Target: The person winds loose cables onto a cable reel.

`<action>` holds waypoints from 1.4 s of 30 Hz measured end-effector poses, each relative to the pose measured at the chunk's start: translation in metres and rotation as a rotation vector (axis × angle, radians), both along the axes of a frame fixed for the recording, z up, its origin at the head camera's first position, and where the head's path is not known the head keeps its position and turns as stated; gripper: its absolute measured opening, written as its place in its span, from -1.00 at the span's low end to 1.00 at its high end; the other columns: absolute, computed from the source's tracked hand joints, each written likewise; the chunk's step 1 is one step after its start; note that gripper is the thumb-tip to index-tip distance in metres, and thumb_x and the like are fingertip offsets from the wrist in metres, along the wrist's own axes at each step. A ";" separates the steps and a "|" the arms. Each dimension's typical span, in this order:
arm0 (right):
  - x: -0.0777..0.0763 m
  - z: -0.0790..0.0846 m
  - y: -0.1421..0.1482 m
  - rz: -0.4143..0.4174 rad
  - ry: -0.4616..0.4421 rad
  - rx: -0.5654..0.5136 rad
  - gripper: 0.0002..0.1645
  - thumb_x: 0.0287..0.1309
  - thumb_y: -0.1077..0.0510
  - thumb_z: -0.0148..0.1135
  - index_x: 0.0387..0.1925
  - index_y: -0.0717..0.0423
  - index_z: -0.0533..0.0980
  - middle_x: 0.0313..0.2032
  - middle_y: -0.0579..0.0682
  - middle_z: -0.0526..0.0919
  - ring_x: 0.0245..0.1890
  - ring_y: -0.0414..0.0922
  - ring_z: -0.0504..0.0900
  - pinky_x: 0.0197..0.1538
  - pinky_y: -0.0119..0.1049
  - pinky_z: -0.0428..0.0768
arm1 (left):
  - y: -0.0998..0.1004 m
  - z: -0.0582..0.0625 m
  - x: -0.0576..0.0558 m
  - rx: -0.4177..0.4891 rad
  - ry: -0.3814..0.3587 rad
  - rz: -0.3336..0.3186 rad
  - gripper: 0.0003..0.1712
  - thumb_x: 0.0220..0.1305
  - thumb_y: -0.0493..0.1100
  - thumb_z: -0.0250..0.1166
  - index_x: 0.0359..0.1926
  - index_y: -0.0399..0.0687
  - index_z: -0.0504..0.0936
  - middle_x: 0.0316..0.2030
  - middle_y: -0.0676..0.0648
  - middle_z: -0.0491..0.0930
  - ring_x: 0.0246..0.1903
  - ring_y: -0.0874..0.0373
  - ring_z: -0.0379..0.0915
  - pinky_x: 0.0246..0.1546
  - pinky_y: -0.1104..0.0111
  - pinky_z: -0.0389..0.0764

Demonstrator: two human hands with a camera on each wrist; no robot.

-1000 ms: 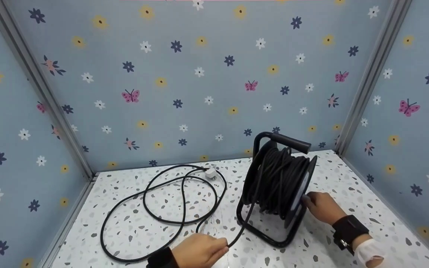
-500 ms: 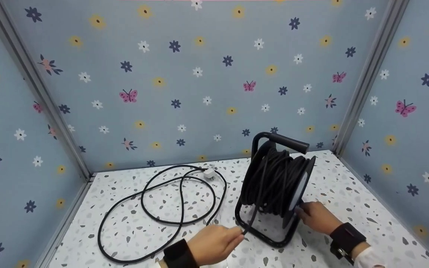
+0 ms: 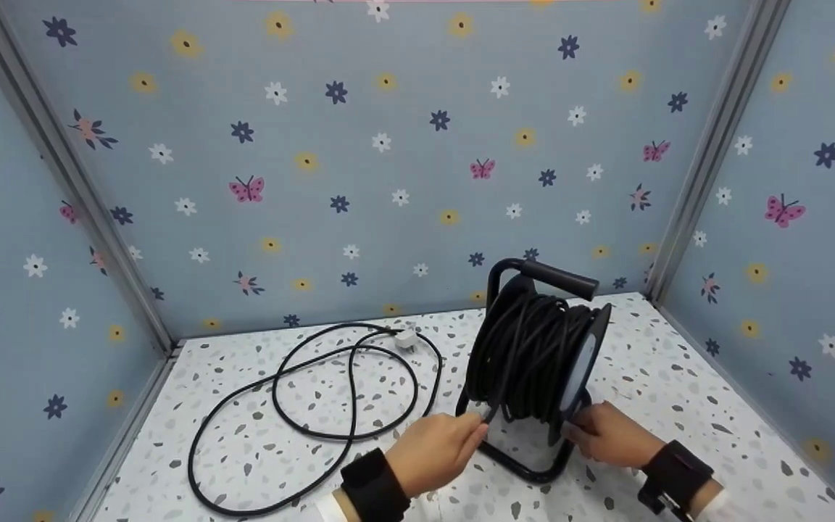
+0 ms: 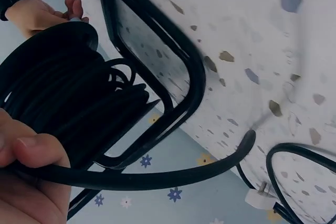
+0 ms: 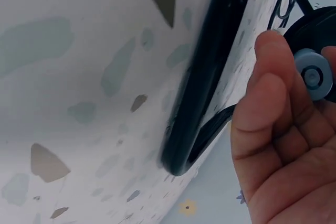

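Note:
A black cable reel (image 3: 526,355) stands on the speckled tabletop, its drum thickly wound with black cable. My left hand (image 3: 435,449) grips the cable just in front of the drum; in the left wrist view, thumb and fingers curl round the cable (image 4: 157,180). At the right side disc, my right hand (image 3: 609,435) holds a small grey knob (image 5: 313,74) between thumb and fingers. The hand hides the knob in the head view. Loose cable lies in wide loops left of the reel, ending in a white plug (image 3: 406,339).
The reel's tubular frame (image 3: 530,475) rests on the table, with a carrying handle (image 3: 561,279) across its top. Flower-patterned panels (image 3: 388,174) enclose the table at the back and both sides. Bare tabletop (image 3: 707,391) lies right of the reel.
My left hand has moved right and up towards the drum, still gripping the cable. My right hand has moved down and left with the knob as the side disc turned.

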State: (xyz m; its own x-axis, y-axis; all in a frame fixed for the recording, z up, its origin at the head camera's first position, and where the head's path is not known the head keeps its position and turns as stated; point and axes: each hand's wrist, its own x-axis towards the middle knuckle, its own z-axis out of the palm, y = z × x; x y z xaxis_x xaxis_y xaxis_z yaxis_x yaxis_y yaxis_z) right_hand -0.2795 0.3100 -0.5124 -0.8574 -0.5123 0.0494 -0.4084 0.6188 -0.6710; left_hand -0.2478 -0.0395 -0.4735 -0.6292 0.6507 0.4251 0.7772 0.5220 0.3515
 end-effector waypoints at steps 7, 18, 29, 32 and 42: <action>0.009 0.009 -0.006 0.059 -0.010 -0.026 -0.71 0.57 0.15 0.22 -0.27 0.20 0.74 -0.63 -0.12 0.68 -0.71 -0.46 0.49 -0.63 -0.36 0.51 | 0.012 0.003 -0.007 0.107 -0.168 0.035 -0.58 0.77 -0.05 -0.02 -0.39 0.03 0.40 -0.61 0.25 0.16 -0.64 0.40 0.06 -0.57 0.55 0.17; 0.015 0.016 -0.010 0.101 0.059 -0.032 -0.68 0.55 0.18 0.22 -0.35 0.18 0.74 -0.66 -0.04 0.69 -0.70 -0.54 0.45 -0.63 -0.46 0.46 | -0.037 -0.033 -0.044 -0.002 -0.470 0.010 -0.68 0.61 0.07 0.24 -0.19 -0.02 0.72 -0.32 0.09 0.71 -0.36 0.35 0.50 -0.19 0.39 0.60; 0.018 0.017 -0.014 0.119 0.055 -0.073 -0.60 0.57 0.18 0.22 -0.49 0.10 0.68 -0.68 0.02 0.67 -0.70 -0.55 0.46 -0.63 -0.47 0.48 | -0.083 -0.042 -0.031 -0.042 -0.350 0.046 -0.60 0.73 0.03 0.04 -0.17 -0.05 0.69 -0.30 0.10 0.68 -0.25 0.28 0.57 -0.07 0.23 0.67; 0.020 0.018 -0.015 0.128 0.057 -0.092 -0.60 0.57 0.20 0.22 -0.50 0.04 0.66 -0.68 0.03 0.67 -0.70 -0.56 0.47 -0.64 -0.47 0.50 | -0.084 -0.040 -0.021 -0.026 -0.268 -0.006 -0.59 0.76 0.00 -0.03 -0.26 -0.01 0.60 -0.42 0.19 0.51 -0.36 0.38 0.40 -0.21 0.36 0.57; 0.025 0.035 -0.022 0.163 0.077 -0.128 -0.69 0.55 0.28 0.21 -0.40 0.13 0.70 -0.63 0.08 0.71 -0.71 -0.32 0.61 -0.60 -0.41 0.58 | -0.052 -0.031 0.002 -0.009 -0.182 -0.049 -0.66 0.78 -0.09 -0.09 -0.26 -0.02 0.41 -0.57 0.23 0.18 -0.58 0.38 0.14 -0.52 0.50 0.30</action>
